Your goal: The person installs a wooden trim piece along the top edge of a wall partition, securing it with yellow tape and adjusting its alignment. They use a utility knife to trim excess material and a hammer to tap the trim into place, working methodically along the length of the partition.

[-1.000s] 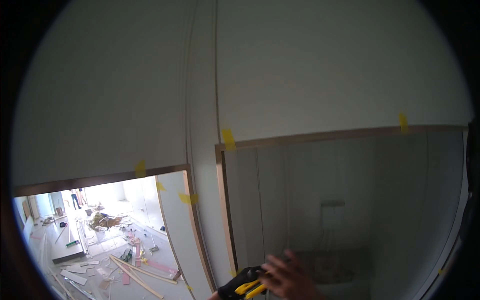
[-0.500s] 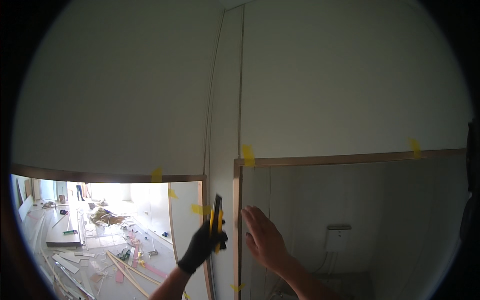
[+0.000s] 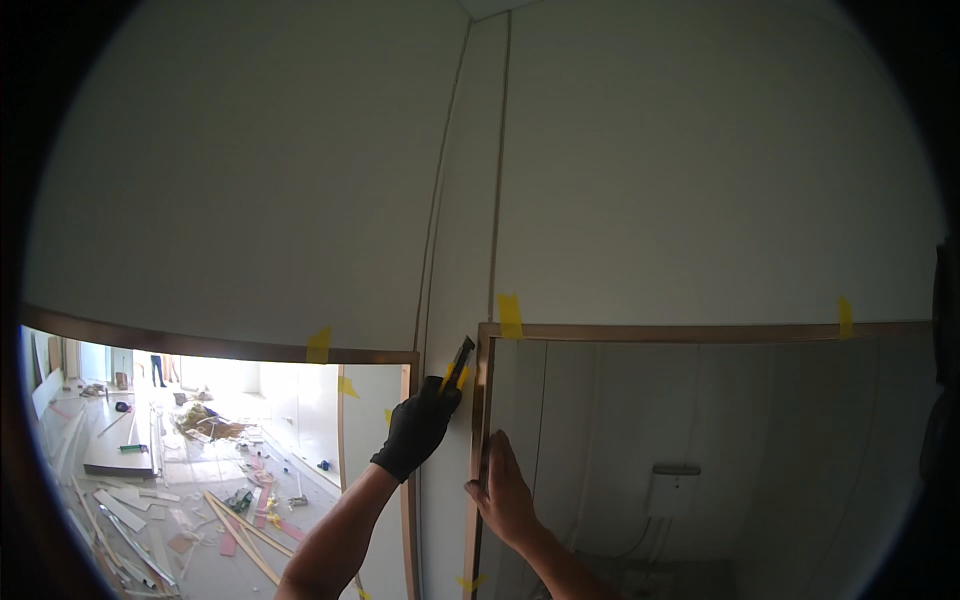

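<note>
My left hand (image 3: 415,425), in a black glove, is closed around a yellow and black utility knife (image 3: 459,366). The knife's tip points up and right, close beside the upper corner of a brown door frame (image 3: 479,420). My bare right hand (image 3: 508,495) grips the upright of this frame lower down, its thumb on the front and the fingers reaching up inside the opening. Yellow tape (image 3: 510,316) sticks across the frame's top corner. Between this frame and the left one runs a narrow pale wall strip (image 3: 447,320).
A second brown frame (image 3: 370,356) surrounds the left opening. Beyond it, offcuts, wooden strips (image 3: 240,535) and debris litter the floor, and a person's legs (image 3: 158,370) show far back. Through the right opening, a white wall-mounted box (image 3: 676,485) hangs in a dim room. Pale wall panels (image 3: 700,180) rise above.
My left hand has raised the knife up and right to the frame's corner. My right hand has moved onto the frame's upright and taken hold. The view has shifted slightly.
</note>
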